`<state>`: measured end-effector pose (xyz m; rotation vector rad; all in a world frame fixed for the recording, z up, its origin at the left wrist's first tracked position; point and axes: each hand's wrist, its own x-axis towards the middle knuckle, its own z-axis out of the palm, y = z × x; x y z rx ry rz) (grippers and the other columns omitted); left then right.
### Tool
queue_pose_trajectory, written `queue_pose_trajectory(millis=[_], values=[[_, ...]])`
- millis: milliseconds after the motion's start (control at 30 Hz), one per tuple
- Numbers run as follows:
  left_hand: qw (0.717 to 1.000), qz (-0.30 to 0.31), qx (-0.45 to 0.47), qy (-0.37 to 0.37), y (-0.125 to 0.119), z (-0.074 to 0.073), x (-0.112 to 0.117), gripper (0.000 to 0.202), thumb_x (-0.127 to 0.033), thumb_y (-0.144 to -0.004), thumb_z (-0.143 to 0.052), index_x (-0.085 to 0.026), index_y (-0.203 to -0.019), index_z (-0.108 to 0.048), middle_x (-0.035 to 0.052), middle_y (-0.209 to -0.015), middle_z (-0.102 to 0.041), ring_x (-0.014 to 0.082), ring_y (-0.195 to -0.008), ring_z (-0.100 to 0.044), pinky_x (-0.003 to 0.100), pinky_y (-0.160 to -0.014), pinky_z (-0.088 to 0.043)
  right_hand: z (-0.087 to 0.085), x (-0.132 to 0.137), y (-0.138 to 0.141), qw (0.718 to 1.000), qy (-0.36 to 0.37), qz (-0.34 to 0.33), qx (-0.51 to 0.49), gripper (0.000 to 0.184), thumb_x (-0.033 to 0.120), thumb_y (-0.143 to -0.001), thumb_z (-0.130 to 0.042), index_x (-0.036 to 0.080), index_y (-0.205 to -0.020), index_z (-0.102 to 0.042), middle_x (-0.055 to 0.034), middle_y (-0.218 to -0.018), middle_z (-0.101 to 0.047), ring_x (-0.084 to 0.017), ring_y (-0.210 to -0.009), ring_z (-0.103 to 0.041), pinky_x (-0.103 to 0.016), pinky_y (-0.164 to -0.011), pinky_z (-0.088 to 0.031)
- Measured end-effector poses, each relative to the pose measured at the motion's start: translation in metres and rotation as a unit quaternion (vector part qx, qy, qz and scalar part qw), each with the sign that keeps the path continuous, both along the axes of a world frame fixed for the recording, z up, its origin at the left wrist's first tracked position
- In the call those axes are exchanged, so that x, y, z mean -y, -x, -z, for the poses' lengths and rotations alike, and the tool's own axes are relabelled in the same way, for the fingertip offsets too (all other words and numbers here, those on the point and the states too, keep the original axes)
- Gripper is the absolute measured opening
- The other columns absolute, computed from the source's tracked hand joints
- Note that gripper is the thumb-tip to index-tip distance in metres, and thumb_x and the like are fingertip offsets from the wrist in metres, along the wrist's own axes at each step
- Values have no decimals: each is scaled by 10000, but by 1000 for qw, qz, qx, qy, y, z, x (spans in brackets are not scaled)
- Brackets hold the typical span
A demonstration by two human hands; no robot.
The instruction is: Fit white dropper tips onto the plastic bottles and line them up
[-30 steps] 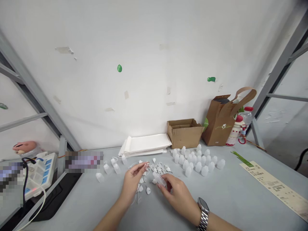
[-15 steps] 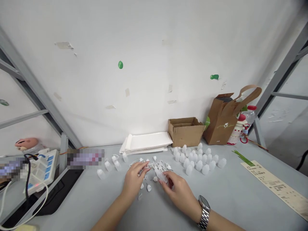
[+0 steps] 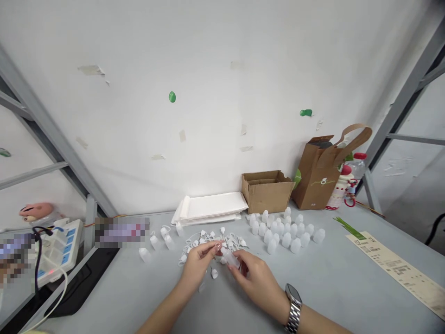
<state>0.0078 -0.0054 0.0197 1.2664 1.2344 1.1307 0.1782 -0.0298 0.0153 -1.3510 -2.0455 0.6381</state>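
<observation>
My right hand [image 3: 256,274] grips a small frosted plastic bottle [image 3: 231,258], tilted with its top toward my left hand [image 3: 196,263]. The left thumb and fingertips pinch a small white cap [image 3: 224,247] at the bottle's top; whether it is seated there I cannot tell. Behind and between the hands lies a pile of white caps with thin cord loops [image 3: 238,240], partly covered by the left hand. One loose cap [image 3: 214,273] rests on the table just in front. Left of the pile are several frosted bottles [image 3: 169,241], some with caps and loops on top.
Several frosted bottles [image 3: 286,240] stand grouped on the right. Behind are flat white packs [image 3: 215,205], an open cardboard box [image 3: 269,198] and a brown paper bag [image 3: 314,181]. A printed paper strip [image 3: 396,266] lies far right; a power strip [image 3: 64,253] sits left.
My left hand has moved right and its fingers have closed at the bottle's top. The right hand still holds the bottle in about the same place. The view has shifted slightly.
</observation>
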Motion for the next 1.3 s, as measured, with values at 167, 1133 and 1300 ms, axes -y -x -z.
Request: queue_pose_trajectory(millis=[167, 1133, 1300], values=[[999, 21, 43, 16, -5, -6, 6, 345, -455, -673, -638, -188, -873, -726, 68, -860, -735, 250, -851, -641, 358, -810, -480, 3, 1, 0, 1000, 5, -6, -9, 146, 273, -834, -490, 195, -923, -574, -4, -704, -629, -148, -603, -553, -238, -580, -392], [981, 42, 171, 85, -10, -6, 14, 300, -413, -666, -664, -170, -835, -714, 97, -965, -705, 262, -962, -599, 372, -872, -436, 3, 0, 0, 999, -15, -8, -33, 148, 293, -851, -473, 188, -901, -564, -10, -690, -627, -147, -601, -566, -233, -575, -407], [978, 67, 182, 75, -9, -4, 14, 275, -374, -704, -641, -164, -866, -711, 104, -1000, -697, 263, -988, -591, 371, -880, -434, 0, 2, 0, 999, -12, -13, -34, 136, 289, -851, -468, 190, -887, -554, -5, -677, -620, -143, -590, -563, -228, -565, -405]])
